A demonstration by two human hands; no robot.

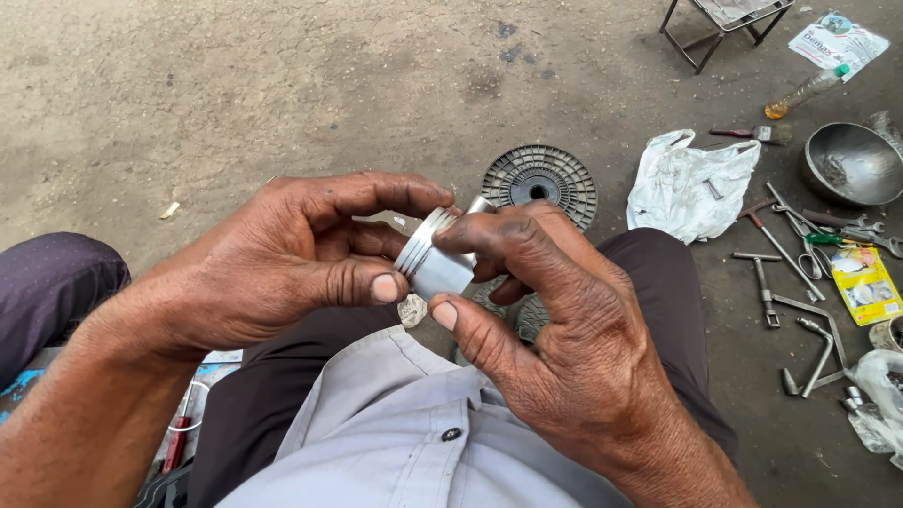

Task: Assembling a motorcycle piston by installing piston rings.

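- Grey shirt (404,433) with a dark button sits lowest in the head view, just below the piston (435,256).
- Piston: short silver metal cylinder, smooth skirt, ringed grooves at its crown end; held above the lap.
- Left hand (292,259): fingers curled round the grooved end.
- Right hand (546,320): thumb and fingers pinch the skirt.
- Ring fitting looks under way; completion not discernible.
- Ribbed dark disc (540,181) lies on the dusty ground beyond the piston; wrenches (800,310) to its right.

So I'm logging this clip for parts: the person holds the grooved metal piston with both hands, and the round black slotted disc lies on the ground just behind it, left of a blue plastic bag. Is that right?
Not quite. The head view shows the plastic bag is white, not blue. The rest stands: the left hand and right hand both hold the grooved metal piston, and the round black slotted disc lies on the ground behind it, left of the bag.
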